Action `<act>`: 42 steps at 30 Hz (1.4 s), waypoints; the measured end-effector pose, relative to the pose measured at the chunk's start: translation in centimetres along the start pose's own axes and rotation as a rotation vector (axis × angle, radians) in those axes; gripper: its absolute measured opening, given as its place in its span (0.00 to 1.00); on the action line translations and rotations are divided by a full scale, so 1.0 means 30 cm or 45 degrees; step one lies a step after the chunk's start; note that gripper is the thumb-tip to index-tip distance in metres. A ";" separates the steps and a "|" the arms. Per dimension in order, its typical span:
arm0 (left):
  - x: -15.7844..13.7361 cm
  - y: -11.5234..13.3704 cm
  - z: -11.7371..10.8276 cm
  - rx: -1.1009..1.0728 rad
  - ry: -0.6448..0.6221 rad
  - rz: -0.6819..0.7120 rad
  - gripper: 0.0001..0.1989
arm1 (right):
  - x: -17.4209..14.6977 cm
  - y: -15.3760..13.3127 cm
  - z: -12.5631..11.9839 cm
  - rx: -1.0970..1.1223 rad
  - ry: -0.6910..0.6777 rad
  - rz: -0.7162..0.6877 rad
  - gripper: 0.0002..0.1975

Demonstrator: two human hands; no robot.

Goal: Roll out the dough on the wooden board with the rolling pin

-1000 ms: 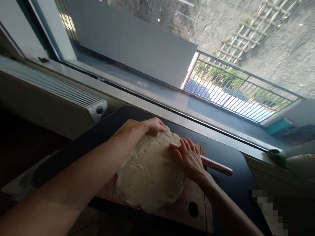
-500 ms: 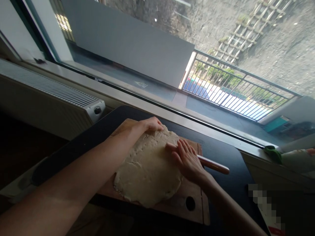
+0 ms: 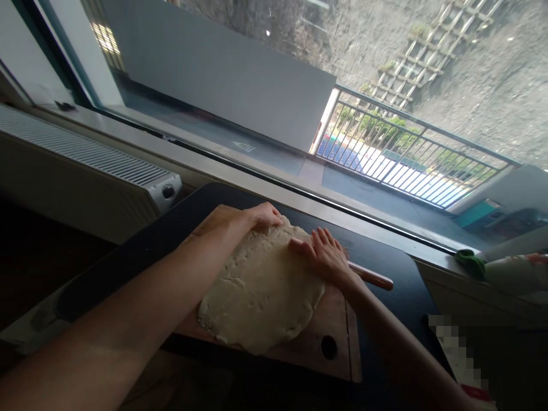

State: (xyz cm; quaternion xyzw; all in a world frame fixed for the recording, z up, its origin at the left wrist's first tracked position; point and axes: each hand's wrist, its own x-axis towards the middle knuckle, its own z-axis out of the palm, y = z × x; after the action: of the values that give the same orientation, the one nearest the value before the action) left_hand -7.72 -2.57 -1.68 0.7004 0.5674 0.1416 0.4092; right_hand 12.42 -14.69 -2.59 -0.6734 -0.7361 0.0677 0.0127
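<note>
A broad, flat sheet of dough [image 3: 261, 291] with an uneven edge covers much of a wooden board [image 3: 299, 361]. At the dough's far edge, my left hand [image 3: 266, 214] has its fingers closed on the rim; the fingertips are partly hidden. My right hand [image 3: 327, 255] lies flat across a wooden rolling pin [image 3: 372, 278], palm down with fingers stretched out. One end of the pin rests on the dough's right part, and the other sticks out past the board over the table.
The board lies on a dark table [image 3: 396, 308] against a window sill [image 3: 274, 197]. A white radiator [image 3: 141, 177] stands to the left. On the right, a green cloth [image 3: 470, 264] lies beside a pale container [image 3: 509, 274]. A round hole [image 3: 329, 346] pierces the board's near right corner.
My right hand and the rolling pin have moved away from me, toward the dough's far edge. More of the dough's right edge shows. My left hand stays at the far rim.
</note>
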 end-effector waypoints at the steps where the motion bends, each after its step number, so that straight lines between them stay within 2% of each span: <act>1: -0.002 0.001 0.001 0.003 0.003 0.001 0.08 | 0.057 0.004 -0.014 0.013 -0.018 0.087 0.34; 3: -0.006 0.005 0.002 0.008 0.009 0.006 0.07 | 0.109 0.004 -0.027 0.036 -0.042 0.148 0.33; 4: -0.008 0.005 0.002 0.008 0.010 0.011 0.06 | 0.093 -0.001 -0.023 0.042 -0.033 0.110 0.32; 9: 0.000 -0.006 0.000 -0.002 -0.003 0.024 0.06 | -0.201 -0.020 0.053 -0.004 0.167 -0.389 0.30; 11: 0.004 -0.011 0.001 -0.003 -0.011 0.027 0.06 | -0.263 -0.007 0.061 -0.005 0.226 -0.493 0.29; 15: 0.011 -0.017 0.004 -0.007 0.001 0.021 0.08 | -0.213 0.053 0.026 0.078 0.234 -0.422 0.25; 18: 0.021 -0.020 0.010 -0.008 0.014 0.005 0.10 | -0.156 0.105 0.006 0.148 0.334 -0.302 0.26; 20: 0.027 -0.021 0.014 -0.006 0.020 -0.005 0.11 | -0.144 0.131 0.010 0.175 0.378 -0.249 0.26; 22: 0.030 -0.021 0.018 0.002 0.025 -0.011 0.10 | -0.147 0.143 0.025 0.171 0.348 -0.246 0.25; 26: 0.034 -0.021 0.022 0.023 0.030 -0.023 0.11 | -0.175 0.121 0.053 0.078 0.307 -0.209 0.26; 31: 0.040 -0.021 0.024 0.031 0.029 -0.028 0.12 | -0.205 0.084 0.045 -0.074 0.312 -0.240 0.28; 37: 0.036 -0.019 0.023 0.045 0.030 -0.025 0.12 | -0.200 0.097 0.049 -0.046 0.346 -0.238 0.30; 42: 0.025 -0.006 0.021 0.047 0.038 -0.035 0.12 | -0.231 0.096 0.050 -0.074 0.348 -0.332 0.32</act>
State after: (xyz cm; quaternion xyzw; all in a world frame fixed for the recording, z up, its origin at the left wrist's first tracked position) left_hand -7.18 -2.14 -2.41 0.6979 0.5853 0.1359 0.3896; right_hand 15.74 -21.45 -3.92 -0.5754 -0.8101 -0.0479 0.1019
